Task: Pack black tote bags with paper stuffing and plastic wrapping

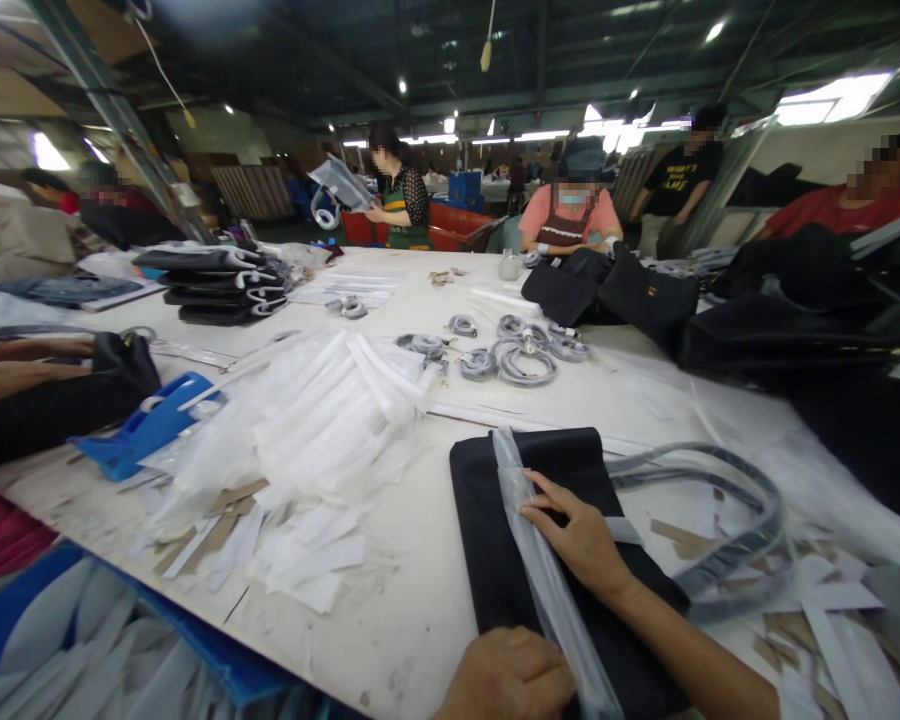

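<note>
A black handbag (480, 500) lies flat on the worktable in front of me, its handles (750, 490) wrapped in greyish plastic and looping out to the right. Along the bag runs a long, narrow strip of translucent plastic (529, 560). My right hand (581, 540) reaches over the bag, thumb and forefinger pinching the strip near its far end. At the near end, my left hand (510, 670) is closed in a fist against the strip's left edge; its fingertips are partly hidden.
A heap of white plastic sleeves (330, 400) and a blue tape dispenser (150, 425) stand left. Paper scraps (817, 610) lie right. Coiled straps (525, 360) and stacked black bags (225, 285) sit farther back. A co-worker's arm (30, 365) rests at left; other people work beyond.
</note>
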Tool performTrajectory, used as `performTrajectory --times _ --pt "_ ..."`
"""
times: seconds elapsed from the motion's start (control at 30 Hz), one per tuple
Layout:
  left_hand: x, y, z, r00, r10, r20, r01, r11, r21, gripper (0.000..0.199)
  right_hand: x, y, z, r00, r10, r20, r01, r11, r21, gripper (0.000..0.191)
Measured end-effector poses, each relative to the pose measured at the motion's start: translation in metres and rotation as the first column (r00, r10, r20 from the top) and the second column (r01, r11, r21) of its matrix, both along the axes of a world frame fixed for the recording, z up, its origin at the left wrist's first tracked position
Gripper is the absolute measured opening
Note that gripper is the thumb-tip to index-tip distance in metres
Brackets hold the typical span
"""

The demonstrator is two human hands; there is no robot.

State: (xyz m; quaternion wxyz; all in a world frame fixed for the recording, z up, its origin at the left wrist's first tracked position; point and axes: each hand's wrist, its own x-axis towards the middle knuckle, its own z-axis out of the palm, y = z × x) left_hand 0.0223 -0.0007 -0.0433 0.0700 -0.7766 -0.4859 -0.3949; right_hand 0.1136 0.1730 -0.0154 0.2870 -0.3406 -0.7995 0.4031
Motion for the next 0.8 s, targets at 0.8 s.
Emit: performTrajectory --times 0.8 --pt "0.007 0.026 0.018 0.913 0.268 -0.309 -0.371 0.859 -0.353 0.079 -0.018 0.027 -0.012 0.991 -0.030 0.130 0.028 1.000 0.014 0.068"
